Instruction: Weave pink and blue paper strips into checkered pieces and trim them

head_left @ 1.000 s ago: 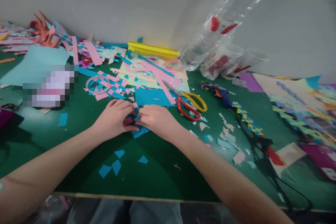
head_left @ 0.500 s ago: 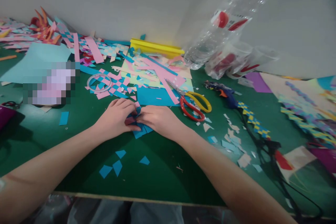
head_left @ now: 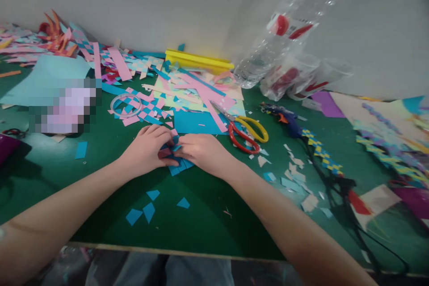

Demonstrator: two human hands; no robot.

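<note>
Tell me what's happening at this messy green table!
A person is pinching blue and pink paper between the fingers of both bare hands, the left hand and right hand close together over the green table. The fingers hide much of it. Cut blue scraps lie nearer the person. The scissors, with one red and one yellow handle, lie unheld beyond the right hand.

At the centre of the frame you have a blue-and-pink folded paper piece (head_left: 181, 168), matt and smooth, above a smooth green tabletop (head_left: 201, 219) with a soft sheen at left. Your red-and-yellow-handled scissors (head_left: 230, 118), right of centre, have metal blades and smooth, plastic-looking grips. At upper right you see a tall clear plastic bottle (head_left: 264, 49), glossy.
</note>
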